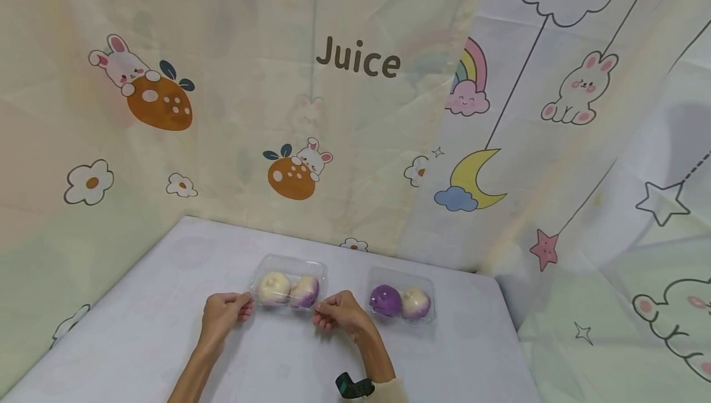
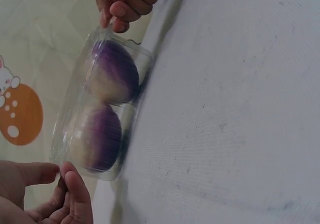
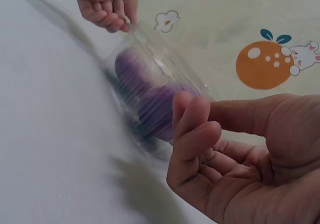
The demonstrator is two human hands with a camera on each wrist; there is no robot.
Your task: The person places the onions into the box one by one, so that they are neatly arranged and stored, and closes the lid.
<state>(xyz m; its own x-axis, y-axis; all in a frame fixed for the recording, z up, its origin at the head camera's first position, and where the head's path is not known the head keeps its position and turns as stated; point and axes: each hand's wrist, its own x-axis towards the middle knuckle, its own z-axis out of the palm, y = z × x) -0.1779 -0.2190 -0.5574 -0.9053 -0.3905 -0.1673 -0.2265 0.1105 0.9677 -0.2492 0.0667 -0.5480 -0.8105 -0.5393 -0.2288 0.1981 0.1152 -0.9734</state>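
A clear plastic clamshell box (image 1: pixel 297 261) holds two round, turnip-like things, a mostly cream one (image 1: pixel 274 287) and a cream-and-purple one (image 1: pixel 305 290). My left hand (image 1: pixel 221 315) pinches the box's left front edge between thumb and fingers. At the right front corner, my right hand (image 1: pixel 345 315) pinches the same rim. Seen in the left wrist view, the box's lid (image 2: pixel 75 99) lies over both things, and their undersides look purple. Whether the lid is fully fastened cannot be told.
To the right, a second clear box (image 1: pixel 408 274) holds a purple round thing (image 1: pixel 386 301) and a cream one (image 1: pixel 415 303). Both boxes are on a white-covered table (image 1: pixel 278 366). Printed curtains (image 1: pixel 355 131) hang behind it.
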